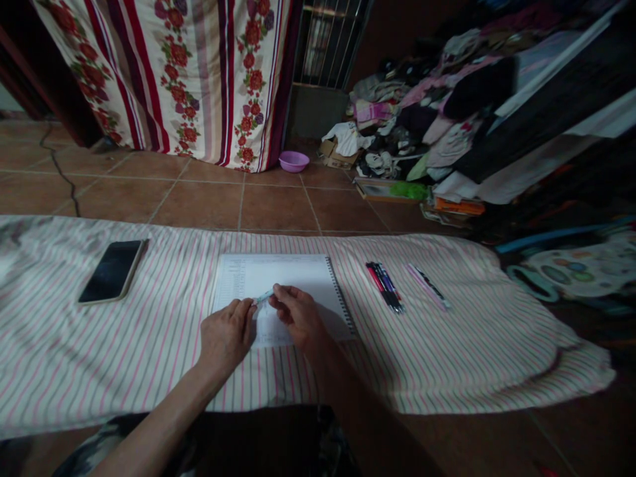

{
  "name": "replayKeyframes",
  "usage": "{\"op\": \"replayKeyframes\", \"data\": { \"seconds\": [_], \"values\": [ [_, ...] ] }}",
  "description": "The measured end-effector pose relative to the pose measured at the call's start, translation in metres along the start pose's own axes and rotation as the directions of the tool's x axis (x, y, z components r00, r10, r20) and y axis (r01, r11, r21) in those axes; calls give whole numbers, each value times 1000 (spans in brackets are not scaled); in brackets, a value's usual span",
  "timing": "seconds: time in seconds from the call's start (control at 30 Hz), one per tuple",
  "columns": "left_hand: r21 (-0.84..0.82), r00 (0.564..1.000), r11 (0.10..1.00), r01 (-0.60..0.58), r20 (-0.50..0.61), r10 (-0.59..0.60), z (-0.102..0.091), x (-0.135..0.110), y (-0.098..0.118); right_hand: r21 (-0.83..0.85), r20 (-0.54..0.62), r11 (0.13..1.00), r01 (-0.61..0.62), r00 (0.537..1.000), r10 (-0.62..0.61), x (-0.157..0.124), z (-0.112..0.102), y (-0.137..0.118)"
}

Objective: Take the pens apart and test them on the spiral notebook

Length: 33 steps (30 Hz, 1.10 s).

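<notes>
A white spiral-bound notebook (293,268) lies open on the striped cloth, its coil along the right side and faint rows of writing or print at its left. Just over the page, my left hand (223,334) pinches one end of a slim, pale teal, pen-like stick (264,296). The fingers of my right hand (302,319) are closed on the stick's other end. Its exact kind is too small to make out. Right of the notebook lie a bunch of several pens (385,287) and, apart from them, a pink pen (422,283) beside a black patterned one (431,285).
A dark-screened phone (112,271) rests at the left of the striped cloth (169,331). Beyond are floor tiles (209,199), a purple basin (294,161) and a floral curtain (209,79). Heaped clothes (412,119) and a paint-palette-like board (586,268) occupy the right.
</notes>
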<state>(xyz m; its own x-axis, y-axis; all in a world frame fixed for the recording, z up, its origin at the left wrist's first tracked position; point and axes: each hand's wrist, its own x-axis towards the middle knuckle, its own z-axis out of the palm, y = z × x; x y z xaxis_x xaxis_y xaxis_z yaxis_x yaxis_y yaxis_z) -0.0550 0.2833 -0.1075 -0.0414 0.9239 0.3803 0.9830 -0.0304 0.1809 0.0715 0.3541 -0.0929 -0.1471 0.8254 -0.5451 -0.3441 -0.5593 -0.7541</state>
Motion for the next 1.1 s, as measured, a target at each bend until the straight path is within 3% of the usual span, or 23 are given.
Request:
{"op": "replayKeyframes", "data": {
  "seconds": [0.1, 0.23, 0.5, 0.8, 0.9, 1.1],
  "values": [
    [-2, 1000, 1000, -16, -6, 16, 0, 1, 0, -66, -40, 996, 64, 997, -67, 4, -3, 2],
    [-9, 1000, 1000, -17, 5, 17, 0, 1, 0, -93, 41, 988, 122, 992, -119, 5, -5, 0],
    [0, 999, 1000, -11, -35, 11, 1, 1, -1, 16, 116, 1000, -26, 993, 24, -2, -2, -4],
    [3, 1000, 1000, -16, 8, 16, -1, 0, -1, -127, -36, 987, 96, 994, -101, 4, -4, 1],
    [3, 1000, 1000, -16, 6, 16, -1, 0, -1, -110, -16, 987, 113, 993, -115, 3, -4, 0],
    [11, 1000, 1000, -7, 1, 7, -1, 0, -1, -37, 53, 999, 13, 999, -11, -1, -2, -2]
  ]
}}
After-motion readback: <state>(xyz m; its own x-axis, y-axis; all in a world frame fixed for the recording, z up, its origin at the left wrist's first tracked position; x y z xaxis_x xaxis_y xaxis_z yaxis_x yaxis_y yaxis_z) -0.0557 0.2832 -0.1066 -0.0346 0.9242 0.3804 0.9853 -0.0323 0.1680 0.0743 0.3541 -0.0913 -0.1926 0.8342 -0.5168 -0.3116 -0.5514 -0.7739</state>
